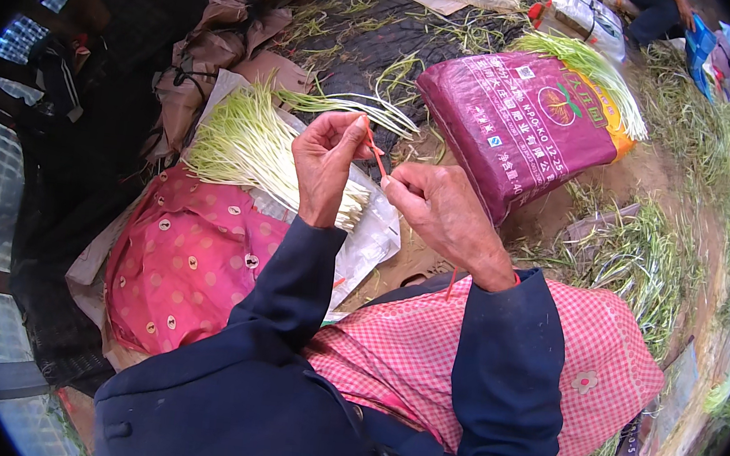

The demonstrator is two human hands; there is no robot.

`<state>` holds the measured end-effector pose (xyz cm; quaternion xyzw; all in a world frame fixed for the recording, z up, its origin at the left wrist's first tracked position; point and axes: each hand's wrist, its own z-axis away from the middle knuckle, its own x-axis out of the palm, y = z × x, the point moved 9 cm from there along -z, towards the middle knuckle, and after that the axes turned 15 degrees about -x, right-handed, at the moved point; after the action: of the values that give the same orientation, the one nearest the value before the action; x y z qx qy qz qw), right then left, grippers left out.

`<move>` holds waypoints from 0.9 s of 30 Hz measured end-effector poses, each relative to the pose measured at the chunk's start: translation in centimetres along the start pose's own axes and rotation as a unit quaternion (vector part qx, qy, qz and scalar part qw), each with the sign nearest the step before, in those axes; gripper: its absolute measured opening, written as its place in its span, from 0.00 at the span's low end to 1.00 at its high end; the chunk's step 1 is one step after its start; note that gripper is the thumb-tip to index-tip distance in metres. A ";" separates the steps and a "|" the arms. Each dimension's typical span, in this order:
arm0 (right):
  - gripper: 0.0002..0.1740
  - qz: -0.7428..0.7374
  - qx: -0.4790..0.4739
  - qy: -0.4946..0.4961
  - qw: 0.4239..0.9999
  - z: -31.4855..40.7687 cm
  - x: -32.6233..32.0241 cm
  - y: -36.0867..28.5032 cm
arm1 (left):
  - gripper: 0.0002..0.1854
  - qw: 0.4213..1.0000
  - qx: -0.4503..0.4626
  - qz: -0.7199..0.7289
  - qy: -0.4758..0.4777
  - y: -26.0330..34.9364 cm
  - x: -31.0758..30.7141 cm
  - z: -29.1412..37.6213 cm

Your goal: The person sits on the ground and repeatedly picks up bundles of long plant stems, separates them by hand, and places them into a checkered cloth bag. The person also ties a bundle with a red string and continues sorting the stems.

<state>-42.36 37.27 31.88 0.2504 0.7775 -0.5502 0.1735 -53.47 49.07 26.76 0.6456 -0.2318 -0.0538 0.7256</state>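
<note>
Between my two hands runs a thin red-orange strip (377,152), pinched at its upper end by my left hand (332,158) and lower down by my right hand (450,213). Both hands are raised in front of me, over a thick bunch of pale garlic chives (267,144). That bunch lies on a white plastic sheet (378,226), its cut white ends to the right and its leaf tips to the left. My left hand and wrist hide part of the stems. A few loose stalks (364,109) lie just beyond it.
A purple printed sack (484,113) stands at the right, with another bunch of chives (588,71) on top. Pink dotted cloth (194,263) and checked cloth (404,359) cover my legs. Plant scraps (640,277) litter the ground. Another person's hand (685,11) shows at upper right.
</note>
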 end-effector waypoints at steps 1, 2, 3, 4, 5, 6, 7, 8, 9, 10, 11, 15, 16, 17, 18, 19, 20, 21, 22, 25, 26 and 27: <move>0.17 0.000 0.002 -0.002 1.000 0.1 0.4 0.0 | 0.08 1.000 -0.012 0.004 0.003 -0.3 -0.4 -0.4; 0.16 -0.001 -0.004 0.000 1.000 0.0 0.7 -0.2 | 0.08 1.000 -0.028 0.013 0.003 -0.7 -0.8 -0.6; 0.16 -0.003 -0.011 0.003 1.000 0.0 1.1 -0.3 | 0.08 0.999 -0.035 0.026 -0.003 -0.9 -1.2 -0.7; 0.15 -0.006 -0.014 -0.002 1.000 0.0 1.6 -0.3 | 0.08 0.996 -0.073 0.051 0.000 -1.7 -1.7 -1.0; 0.14 -0.008 -0.017 -0.006 1.000 0.1 2.2 -0.3 | 0.08 0.992 -0.103 0.078 -0.004 -2.3 -2.0 -1.2; 0.14 -0.011 -0.019 -0.011 1.000 0.1 2.7 -0.3 | 0.08 0.985 -0.140 0.105 -0.001 -3.1 -2.4 -1.4; 0.14 0.004 -0.022 -0.002 1.000 0.3 2.9 -0.2 | 0.08 0.982 -0.146 0.116 -0.018 -3.2 -2.3 -1.5; 0.14 0.020 -0.024 0.006 0.999 0.4 3.1 -0.2 | 0.08 0.979 -0.159 0.127 -0.029 -3.5 -2.2 -1.7; 0.14 0.033 -0.036 0.017 0.999 0.5 3.2 -0.2 | 0.08 0.974 -0.178 0.136 -0.035 -3.8 -2.2 -1.7; 0.13 0.042 -0.018 0.000 0.999 0.7 3.6 0.4 | 0.08 0.977 -0.171 0.121 -0.032 -3.5 -2.3 -1.6; 0.13 0.047 -0.009 -0.015 0.999 0.9 3.9 0.9 | 0.08 0.985 -0.141 0.090 -0.043 -2.8 -2.2 -1.5; 0.13 0.199 -0.078 0.007 0.977 0.9 3.0 0.2 | 0.05 0.996 -0.054 -0.026 -0.069 -0.2 -1.5 -0.6; 0.16 0.205 -0.079 0.026 0.975 0.8 2.6 0.2 | 0.05 0.995 -0.062 -0.041 -0.070 -0.1 -1.4 -0.4; 0.16 0.163 -0.088 0.065 0.981 0.6 2.1 0.1 | 0.04 0.994 -0.061 -0.052 -0.078 0.2 -1.2 -0.1; 0.16 0.123 -0.070 0.082 0.987 0.4 2.0 0.4 | 0.04 0.992 -0.052 -0.059 -0.102 0.5 -0.8 0.3; 0.17 0.084 -0.068 0.105 0.989 0.1 1.8 0.3 | 0.04 0.989 -0.040 -0.063 -0.128 0.8 -0.3 0.8; 0.15 0.030 -0.040 0.101 0.994 -0.1 2.1 0.8 | 0.04 0.985 -0.024 -0.068 -0.155 1.1 0.2 1.1; 0.14 0.007 -0.038 0.099 0.994 -0.4 2.2 0.7 | 0.04 0.986 -0.025 -0.068 -0.153 1.3 0.2 1.2; 0.14 -0.015 -0.036 0.098 0.994 -0.7 2.4 0.6 | 0.05 0.986 -0.023 -0.067 -0.153 1.4 0.1 1.3; 0.12 -0.071 -0.052 0.117 0.989 -1.5 2.6 -0.1 | 0.05 0.986 -0.016 -0.065 -0.152 2.1 -0.1 1.2; 0.13 -0.096 -0.049 0.114 0.988 -1.7 2.7 -0.1 | 0.05 0.986 -0.014 -0.068 -0.152 2.3 -0.2 1.2; 0.13 -0.120 -0.028 0.104 0.987 -1.9 3.0 0.2 | 0.05 0.986 -0.019 -0.075 -0.149 2.4 -0.4 1.2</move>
<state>-44.68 39.66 30.76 0.2061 0.8308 -0.5161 0.0314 -54.81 48.50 29.02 0.6320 -0.2871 -0.2076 0.6892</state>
